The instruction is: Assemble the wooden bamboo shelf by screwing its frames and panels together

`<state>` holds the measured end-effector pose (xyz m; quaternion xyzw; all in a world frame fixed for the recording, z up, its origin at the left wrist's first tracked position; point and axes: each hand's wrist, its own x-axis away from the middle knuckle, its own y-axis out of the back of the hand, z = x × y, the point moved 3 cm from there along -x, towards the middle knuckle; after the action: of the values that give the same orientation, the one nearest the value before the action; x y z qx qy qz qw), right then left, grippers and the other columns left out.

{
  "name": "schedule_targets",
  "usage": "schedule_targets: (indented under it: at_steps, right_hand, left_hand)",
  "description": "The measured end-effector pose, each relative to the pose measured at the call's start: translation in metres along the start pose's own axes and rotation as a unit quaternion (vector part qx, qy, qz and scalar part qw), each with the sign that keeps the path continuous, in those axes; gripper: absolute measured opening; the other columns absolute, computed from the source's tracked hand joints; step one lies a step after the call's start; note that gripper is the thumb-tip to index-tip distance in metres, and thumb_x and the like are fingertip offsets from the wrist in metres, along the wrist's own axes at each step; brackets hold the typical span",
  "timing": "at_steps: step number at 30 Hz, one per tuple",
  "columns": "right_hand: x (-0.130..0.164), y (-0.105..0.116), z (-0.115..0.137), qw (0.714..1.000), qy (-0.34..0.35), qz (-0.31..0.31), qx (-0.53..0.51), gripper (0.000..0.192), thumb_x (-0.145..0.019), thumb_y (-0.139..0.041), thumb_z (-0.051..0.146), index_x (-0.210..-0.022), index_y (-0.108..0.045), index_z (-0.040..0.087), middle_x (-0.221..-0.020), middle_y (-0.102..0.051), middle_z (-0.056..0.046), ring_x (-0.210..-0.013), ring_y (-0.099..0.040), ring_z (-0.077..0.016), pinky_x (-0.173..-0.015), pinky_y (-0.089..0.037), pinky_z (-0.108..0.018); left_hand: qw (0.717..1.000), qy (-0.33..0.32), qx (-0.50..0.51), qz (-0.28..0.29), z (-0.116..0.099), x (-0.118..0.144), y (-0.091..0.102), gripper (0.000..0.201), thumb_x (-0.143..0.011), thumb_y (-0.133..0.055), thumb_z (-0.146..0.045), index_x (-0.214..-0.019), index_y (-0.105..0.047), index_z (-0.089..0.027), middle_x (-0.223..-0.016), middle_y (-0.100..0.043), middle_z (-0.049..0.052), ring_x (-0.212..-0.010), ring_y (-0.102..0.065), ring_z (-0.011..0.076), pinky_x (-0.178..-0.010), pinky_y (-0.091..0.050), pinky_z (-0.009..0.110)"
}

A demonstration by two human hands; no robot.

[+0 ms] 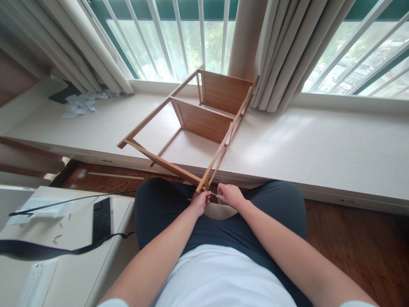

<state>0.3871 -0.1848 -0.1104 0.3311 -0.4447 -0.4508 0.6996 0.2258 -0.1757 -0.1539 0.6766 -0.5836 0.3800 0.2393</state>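
Observation:
A wooden shelf unit [201, 117] with brown panels lies on its side across the white window ledge, its near corner reaching over my lap. My left hand [200, 203] is closed at that near corner, with thumb and fingers pinched by the end of the leg. Just to the right, my right hand [230, 196] is closed on a thin metal rod [213, 194], which looks like a hex key. The rod points left toward the shelf corner, close to my left fingertips. My fingers hide its far tip and any screw there.
On the left, a pale table [121, 209] holds a dark phone [101, 219], several small screws [57, 238] and a black strap [41, 250]. Crumpled paper [79, 104] lies on the window ledge [319, 145]. Grey curtains [284, 51] hang by the barred windows.

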Motion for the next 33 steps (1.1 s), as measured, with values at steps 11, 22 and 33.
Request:
schedule_targets:
  at_steps: [11, 22, 33]
  right_hand:
    - [0.0, 0.0, 0.0, 1.0, 0.002, 0.003, 0.02, 0.016, -0.09, -0.062, 0.034, -0.1, -0.069, 0.024, -0.095, -0.077, -0.005, -0.091, -0.071, -0.0224, -0.073, -0.043, -0.028]
    - [-0.003, -0.008, -0.004, 0.999, -0.011, 0.021, -0.027, 0.02, -0.087, -0.064, 0.035, -0.1, -0.076, 0.025, -0.096, -0.077, -0.006, -0.09, -0.07, -0.0225, -0.074, -0.046, -0.028]
    - [-0.012, -0.03, -0.018, 0.94, -0.043, 0.076, -0.329, 0.017, -0.083, -0.064, 0.026, -0.078, -0.075, 0.014, -0.056, -0.064, 0.0, -0.055, -0.059, -0.0123, -0.061, -0.042, -0.023]
  left_hand:
    - [1.0, 0.008, 0.005, -0.003, -0.002, 0.002, 0.0, 0.028, -0.064, -0.078, -0.004, -0.08, -0.058, -0.017, -0.061, -0.059, -0.004, -0.051, -0.054, 0.0073, -0.049, -0.038, 0.019]
    - [1.0, 0.017, 0.002, 0.014, -0.002, 0.005, -0.001, 0.027, -0.061, -0.075, -0.003, -0.082, -0.063, -0.015, -0.073, -0.068, 0.001, -0.055, -0.057, 0.0077, -0.051, -0.038, 0.02]
    - [0.996, 0.076, -0.026, 0.037, -0.002, 0.009, -0.001, 0.032, -0.066, -0.074, -0.005, -0.095, -0.068, -0.017, -0.073, -0.068, 0.0, -0.057, -0.059, 0.0095, -0.05, -0.039, 0.019]
